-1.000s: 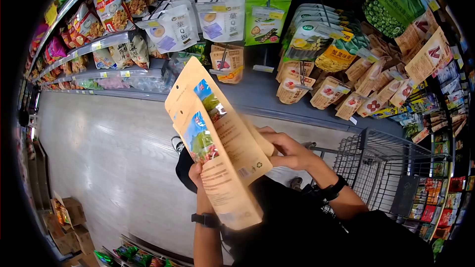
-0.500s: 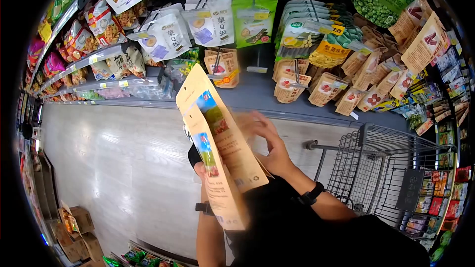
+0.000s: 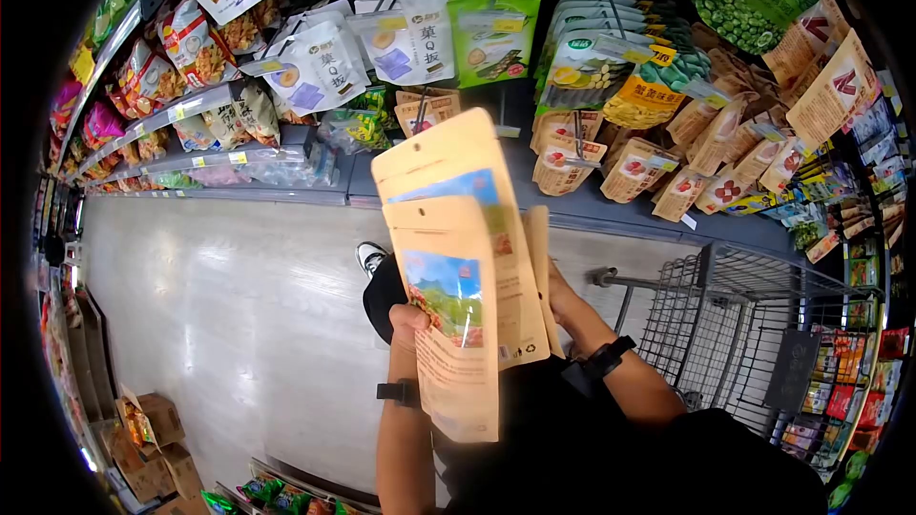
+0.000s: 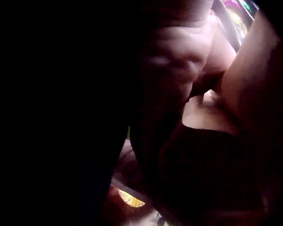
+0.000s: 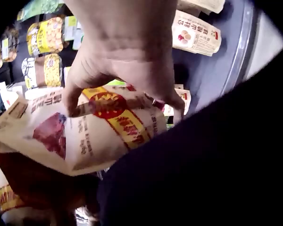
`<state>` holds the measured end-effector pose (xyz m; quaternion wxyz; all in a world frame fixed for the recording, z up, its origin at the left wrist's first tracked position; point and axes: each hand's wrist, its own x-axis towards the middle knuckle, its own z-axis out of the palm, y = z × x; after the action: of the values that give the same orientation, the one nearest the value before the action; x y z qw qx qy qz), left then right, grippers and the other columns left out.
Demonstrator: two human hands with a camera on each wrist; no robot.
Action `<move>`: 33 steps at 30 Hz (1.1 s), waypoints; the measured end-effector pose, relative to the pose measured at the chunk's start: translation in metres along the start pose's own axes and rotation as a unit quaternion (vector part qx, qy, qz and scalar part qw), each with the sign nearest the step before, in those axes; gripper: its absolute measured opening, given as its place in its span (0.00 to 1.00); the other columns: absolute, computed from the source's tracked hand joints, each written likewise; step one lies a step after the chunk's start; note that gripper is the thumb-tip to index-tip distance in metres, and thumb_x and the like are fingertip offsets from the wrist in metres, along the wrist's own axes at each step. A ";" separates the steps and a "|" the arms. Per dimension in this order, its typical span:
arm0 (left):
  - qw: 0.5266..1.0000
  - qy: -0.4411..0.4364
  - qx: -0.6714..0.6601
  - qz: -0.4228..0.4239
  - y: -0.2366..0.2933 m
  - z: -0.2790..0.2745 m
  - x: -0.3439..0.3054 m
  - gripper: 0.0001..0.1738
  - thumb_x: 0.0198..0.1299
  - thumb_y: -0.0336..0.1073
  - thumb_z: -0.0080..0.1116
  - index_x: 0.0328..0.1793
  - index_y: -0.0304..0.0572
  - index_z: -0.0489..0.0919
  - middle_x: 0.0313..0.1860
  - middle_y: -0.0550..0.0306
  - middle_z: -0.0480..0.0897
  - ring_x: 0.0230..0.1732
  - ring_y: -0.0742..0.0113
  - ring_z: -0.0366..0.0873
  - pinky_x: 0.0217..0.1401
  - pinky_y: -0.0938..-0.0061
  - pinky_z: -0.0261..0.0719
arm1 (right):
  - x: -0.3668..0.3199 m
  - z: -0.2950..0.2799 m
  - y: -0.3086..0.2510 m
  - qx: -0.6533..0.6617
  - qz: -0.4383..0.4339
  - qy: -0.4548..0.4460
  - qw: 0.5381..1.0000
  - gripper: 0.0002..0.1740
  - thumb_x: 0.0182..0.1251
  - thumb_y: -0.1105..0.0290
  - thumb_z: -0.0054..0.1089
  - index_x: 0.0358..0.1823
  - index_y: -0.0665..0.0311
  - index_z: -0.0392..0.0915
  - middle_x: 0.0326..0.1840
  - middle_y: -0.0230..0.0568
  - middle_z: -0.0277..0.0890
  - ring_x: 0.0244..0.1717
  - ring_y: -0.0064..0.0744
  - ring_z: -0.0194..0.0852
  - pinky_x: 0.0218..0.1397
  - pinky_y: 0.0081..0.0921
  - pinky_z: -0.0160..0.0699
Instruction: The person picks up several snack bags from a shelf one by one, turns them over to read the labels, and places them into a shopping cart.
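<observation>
In the head view my left hand [image 3: 408, 320] grips a tan snack pouch [image 3: 448, 372] by its left edge, the thumb lying on the front. A second tan pouch [image 3: 510, 267] overlaps behind it. Another pouch [image 3: 541, 272] stands nearly edge-on at the right, by my right hand [image 3: 570, 302], whose fingers are mostly hidden. Seen from the right wrist, thumb and fingers of that hand span a pouch with a red and yellow band [image 5: 132, 129] and hold it. The left wrist view is very dark, with part of a hand [image 4: 179, 56] showing.
A shelf [image 3: 458, 172] hung with snack packets runs along the far side. A wire shopping cart [image 3: 725, 334] stands at my right. Cardboard boxes [image 3: 148, 453] sit on the floor [image 3: 239, 324] at the lower left.
The pouches in the left hand have turned so their printed faces show more squarely. The right hand, raised and blurred half a second ago, is now lower behind the right-hand pouch.
</observation>
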<state>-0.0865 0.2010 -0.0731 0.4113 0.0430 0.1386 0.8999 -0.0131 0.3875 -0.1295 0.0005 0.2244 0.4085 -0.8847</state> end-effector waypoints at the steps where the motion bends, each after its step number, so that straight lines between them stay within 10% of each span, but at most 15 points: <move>1: 1.000 0.001 0.000 0.001 0.001 0.000 0.000 0.31 0.56 0.51 0.50 0.60 0.39 0.65 0.49 0.40 0.76 0.40 0.49 0.80 0.37 0.52 0.82 | 0.003 -0.014 0.004 0.095 -0.005 -0.041 0.995 0.37 0.58 0.71 0.57 0.67 0.60 0.50 0.62 0.42 0.61 0.62 0.37 0.59 0.64 0.35 0.58; 2: 1.000 0.002 0.001 0.003 0.000 -0.001 0.000 0.30 0.56 0.51 0.49 0.60 0.39 0.65 0.49 0.40 0.76 0.40 0.48 0.80 0.37 0.52 0.82 | 0.005 -0.022 0.008 0.120 -0.009 -0.035 0.992 0.33 0.62 0.71 0.51 0.68 0.63 0.52 0.59 0.40 0.66 0.57 0.33 0.68 0.59 0.30 0.70; 13: 0.999 0.018 0.007 0.028 -0.002 0.019 0.004 0.29 0.59 0.53 0.46 0.61 0.42 0.65 0.50 0.39 0.76 0.40 0.46 0.80 0.35 0.48 0.83 | 0.016 -0.071 0.052 0.264 0.105 -0.160 0.945 0.33 0.55 0.62 0.63 0.62 0.60 0.62 0.54 0.42 0.71 0.53 0.41 0.71 0.57 0.41 0.72; 16: 1.000 0.020 0.005 0.023 -0.007 0.031 0.010 0.29 0.60 0.54 0.45 0.61 0.42 0.65 0.50 0.39 0.76 0.40 0.45 0.80 0.34 0.47 0.83 | 0.025 -0.106 0.059 0.328 0.094 0.015 0.940 0.23 0.61 0.60 0.51 0.57 0.61 0.68 0.51 0.44 0.74 0.51 0.44 0.73 0.57 0.44 0.70; 22: 0.984 0.090 0.143 0.063 -0.010 -0.012 0.011 0.29 0.64 0.59 0.36 0.61 0.48 0.66 0.51 0.37 0.74 0.38 0.41 0.80 0.27 0.40 0.80 | 0.060 -0.165 0.075 0.263 -0.062 0.225 0.936 0.24 0.60 0.66 0.54 0.58 0.62 0.65 0.51 0.43 0.73 0.51 0.42 0.74 0.55 0.42 0.72; 26: 0.999 0.034 0.023 0.030 -0.016 0.023 0.028 0.28 0.60 0.49 0.48 0.62 0.42 0.65 0.52 0.37 0.75 0.41 0.43 0.79 0.36 0.46 0.82 | 0.079 -0.189 0.094 0.246 -0.088 0.325 0.909 0.24 0.55 0.73 0.60 0.55 0.61 0.66 0.48 0.42 0.73 0.47 0.41 0.76 0.45 0.41 0.79; 33: 0.998 0.054 0.030 0.033 -0.014 -0.006 0.052 0.28 0.58 0.48 0.49 0.62 0.41 0.64 0.52 0.37 0.74 0.43 0.43 0.79 0.38 0.47 0.81 | 0.137 -0.190 0.099 0.245 -0.110 0.218 0.938 0.26 0.61 0.68 0.56 0.61 0.57 0.62 0.56 0.41 0.69 0.54 0.41 0.71 0.52 0.47 0.73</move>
<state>-0.1116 0.2480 -0.0847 0.3717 0.0113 0.1861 0.9094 -0.0424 0.4840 -0.3625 -0.2408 0.3583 0.1912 -0.8815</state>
